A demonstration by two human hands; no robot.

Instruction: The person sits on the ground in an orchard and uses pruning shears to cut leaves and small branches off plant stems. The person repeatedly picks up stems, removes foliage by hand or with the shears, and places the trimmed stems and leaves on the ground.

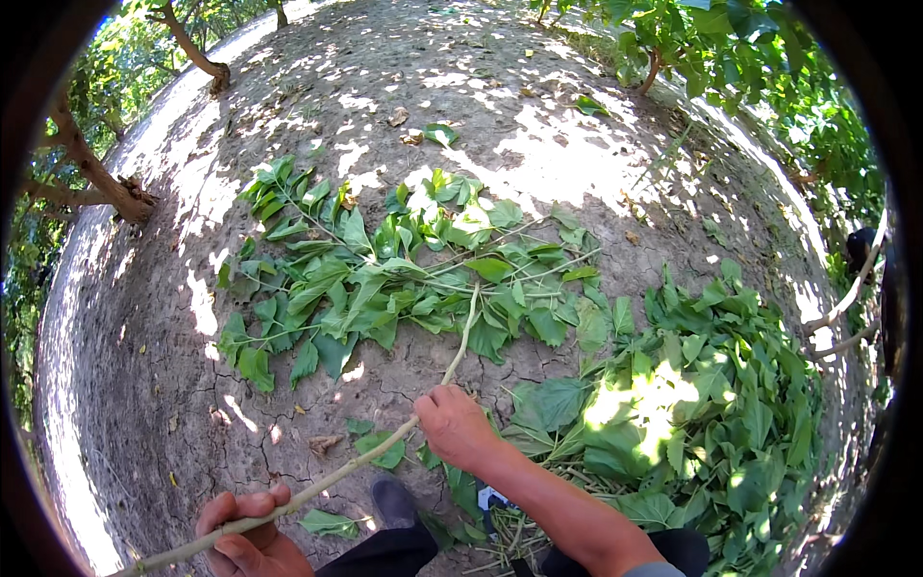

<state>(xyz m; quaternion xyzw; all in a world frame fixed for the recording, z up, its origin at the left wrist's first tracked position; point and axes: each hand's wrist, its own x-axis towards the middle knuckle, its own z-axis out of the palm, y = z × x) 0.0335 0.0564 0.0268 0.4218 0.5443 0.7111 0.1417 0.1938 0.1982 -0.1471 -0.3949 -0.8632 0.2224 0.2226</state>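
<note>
A long, bare, pale-green branch (344, 470) runs from the bottom left up to the leafy cuttings in the middle of the head view. My left hand (252, 537) holds its thicker part at the bottom left, palm up, thumb and fingers around it. Farther along, my right hand (451, 425) is closed on the same branch, where it bends towards its thin tip. Beyond the tip lie leafy green branches (375, 281) spread on the ground. A large heap of broad green leaves (743, 433) lies right of my right forearm, with cut stems (519, 537) at its lower left edge.
Cracked dry soil (166, 346) lies all around, dappled with sun. Tree trunks (101, 173) stand at the upper left, and a leafy tree (721, 43) at the upper right. Bare branches (854, 288) show at the right edge. My dark shoe (394, 501) is below my hands.
</note>
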